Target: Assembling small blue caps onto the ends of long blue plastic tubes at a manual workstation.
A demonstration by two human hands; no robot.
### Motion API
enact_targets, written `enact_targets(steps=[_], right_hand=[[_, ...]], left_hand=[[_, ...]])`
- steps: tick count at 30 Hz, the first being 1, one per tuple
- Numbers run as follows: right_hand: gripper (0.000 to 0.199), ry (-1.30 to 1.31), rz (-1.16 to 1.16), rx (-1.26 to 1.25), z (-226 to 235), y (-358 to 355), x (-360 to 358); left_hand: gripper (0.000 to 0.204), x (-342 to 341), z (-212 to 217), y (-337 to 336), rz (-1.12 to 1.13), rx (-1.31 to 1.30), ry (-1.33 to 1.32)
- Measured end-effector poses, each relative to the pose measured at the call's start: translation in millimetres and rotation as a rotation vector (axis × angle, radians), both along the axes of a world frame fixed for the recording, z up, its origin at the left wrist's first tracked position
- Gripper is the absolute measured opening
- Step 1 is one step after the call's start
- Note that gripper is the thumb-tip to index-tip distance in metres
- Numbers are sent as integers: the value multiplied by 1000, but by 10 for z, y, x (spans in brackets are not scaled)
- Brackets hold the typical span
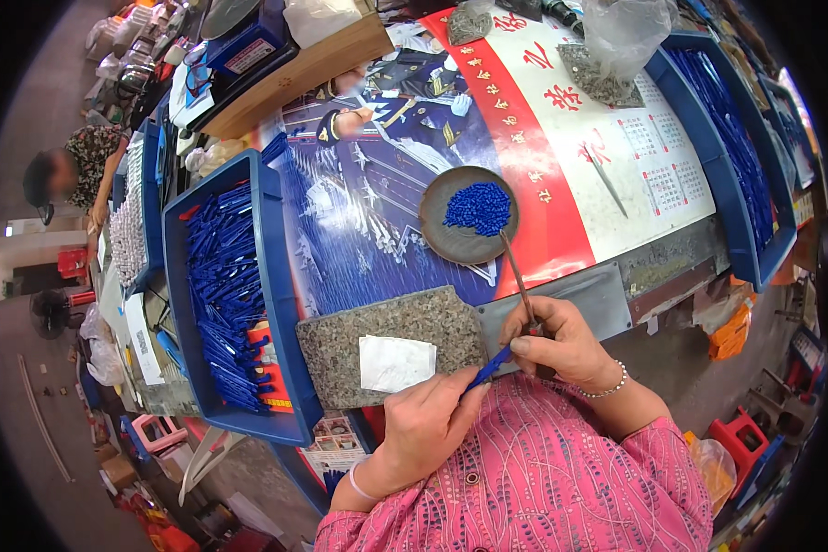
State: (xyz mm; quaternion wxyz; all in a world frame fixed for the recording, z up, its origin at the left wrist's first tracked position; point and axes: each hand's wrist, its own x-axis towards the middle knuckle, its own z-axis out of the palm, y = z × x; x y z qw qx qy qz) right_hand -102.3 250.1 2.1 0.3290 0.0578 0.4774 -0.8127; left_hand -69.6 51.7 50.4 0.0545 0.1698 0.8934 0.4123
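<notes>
In front of my chest, my left hand pinches a slim blue stick-like piece. My right hand is closed round the dark handle of a thin metal rod tool, and its fingers also meet the far end of the blue piece. The rod's tip reaches the near rim of a round dark dish, where small blue pellets lie heaped. Left of my hands is a speckled stone slab with a folded white paper on it.
A blue tray of many similar blue pieces stands at left, another blue tray at right. A printed poster covers the table; pointed metal tweezers and bags of small parts lie on it. Another person is at far left.
</notes>
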Motion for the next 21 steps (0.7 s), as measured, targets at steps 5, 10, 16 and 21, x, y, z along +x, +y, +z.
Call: enact_targets(steps=[5,10,16,21], right_hand=[[14,39,5,5,-1,-15,11],[14,25,7,20,17,-29,6],[13,16,5,27,20,-47,2],[14,3,7,29,14,-62,0]], left_hand=[[18,15,-17,-7,-1,5,-16],[18,13,-16,-15,0,11,-27],[16,20,-25,-30,2,-6,-47],[15,19,-37,-31,13,41,-91]])
